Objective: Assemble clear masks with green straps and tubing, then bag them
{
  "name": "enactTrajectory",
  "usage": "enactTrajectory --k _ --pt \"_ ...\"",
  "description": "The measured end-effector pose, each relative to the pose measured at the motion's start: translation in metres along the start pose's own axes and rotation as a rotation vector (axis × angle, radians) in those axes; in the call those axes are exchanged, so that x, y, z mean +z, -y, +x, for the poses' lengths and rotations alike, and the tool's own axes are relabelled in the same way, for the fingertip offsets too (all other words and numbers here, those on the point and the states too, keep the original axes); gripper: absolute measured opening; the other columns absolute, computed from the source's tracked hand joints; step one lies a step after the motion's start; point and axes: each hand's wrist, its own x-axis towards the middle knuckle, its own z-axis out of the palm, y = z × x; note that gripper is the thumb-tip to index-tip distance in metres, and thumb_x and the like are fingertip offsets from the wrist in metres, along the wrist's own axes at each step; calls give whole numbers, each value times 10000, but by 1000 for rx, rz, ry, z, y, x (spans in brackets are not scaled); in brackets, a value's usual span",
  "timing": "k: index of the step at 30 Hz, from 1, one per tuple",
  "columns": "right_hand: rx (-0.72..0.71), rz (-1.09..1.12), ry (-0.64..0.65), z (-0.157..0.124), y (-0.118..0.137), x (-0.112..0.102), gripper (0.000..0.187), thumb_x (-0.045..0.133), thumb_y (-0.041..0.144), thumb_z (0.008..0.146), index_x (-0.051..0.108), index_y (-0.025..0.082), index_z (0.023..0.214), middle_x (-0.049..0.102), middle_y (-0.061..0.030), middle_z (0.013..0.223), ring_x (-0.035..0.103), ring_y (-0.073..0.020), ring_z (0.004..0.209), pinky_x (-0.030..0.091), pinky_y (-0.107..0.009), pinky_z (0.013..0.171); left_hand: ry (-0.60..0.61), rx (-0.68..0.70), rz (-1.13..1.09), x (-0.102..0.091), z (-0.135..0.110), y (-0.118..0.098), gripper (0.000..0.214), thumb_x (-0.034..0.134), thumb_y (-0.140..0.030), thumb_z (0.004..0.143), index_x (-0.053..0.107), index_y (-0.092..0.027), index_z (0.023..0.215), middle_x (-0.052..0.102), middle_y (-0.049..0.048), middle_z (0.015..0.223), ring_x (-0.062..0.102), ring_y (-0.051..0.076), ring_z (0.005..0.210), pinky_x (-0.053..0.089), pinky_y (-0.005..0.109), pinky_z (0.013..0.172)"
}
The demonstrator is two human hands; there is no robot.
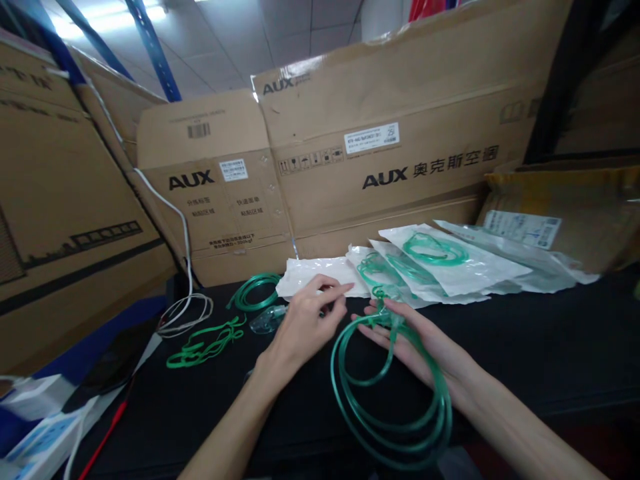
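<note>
Near tubing (pixel 443 403): looked smooth, glossy, see-through plastic.
Left cord (pixel 216 340): looked matt and cloth-like.
Far pouches (pixel 493 267): had a shiny, plastic-like finish.
Far box (pixel 330 190): was matt brown cardboard.
Table (pixel 505 360): had a dull black finish.

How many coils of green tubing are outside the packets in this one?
2. One coil is in the right hand; the other coil lies on the black table, beside the leftmost white packet. The hands and arms could hide more.
</note>
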Motion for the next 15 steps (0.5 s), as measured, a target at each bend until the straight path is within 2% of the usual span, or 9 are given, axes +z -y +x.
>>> enactTrajectory --k 2,3,5,7,10,15 --pt "4 22 -15 -1 1 2 88 781 221 824 734 154 859 782 -67 901 765 -263 957 563 -440 1042 -10 -102 102 -20 7 16 311 511 -189 980 751 -200 1178 702 82 1107 673 191 987 571 296 815" --pt "7 29 -13 -2 1 2 99 780 222 826 735 145 868 779 -72 907 768 -268 946 568 -441 1037 43 -126 181 -30 10 26 303 516 -193 978 755 -196 1165 717 86 1134 676 210 1024 559 337 889" --pt "3 46 -2 -2 1 2 108 775 224 833 732 138 883 773 -73 912 769 -264 933 571 -438 1034 207 -144 348 -47 13 48 293 543 -194 959 763 -199 1152 746 91 1157 677 253 1084 509 415 1000" --pt "1 56 13 -2 0 1 114 769 237 842 727 142 887 767 -67 904 768 -256 942 566 -430 1042 391 -172 437 -57 15 69 300 570 -193 939 759 -203 1172 754 86 1200 669 271 1145 486 413 1033" --pt "14 49 27 0 -1 -2 142 774 267 844 721 143 892 760 -63 893 766 -254 958 566 -418 1039 507 -201 474 -60 15 87 278 601 -228 930 775 -207 1145 770 96 1185 687 287 1140 495 395 1005" --pt "11 62 30 0 -2 -2 148 773 266 850 717 136 892 758 -65 887 765 -255 968 574 -410 1025 536 -172 468 -53 19 90 228 596 -249 937 808 -222 1017 800 102 1056 733 272 1011 513 339 900"
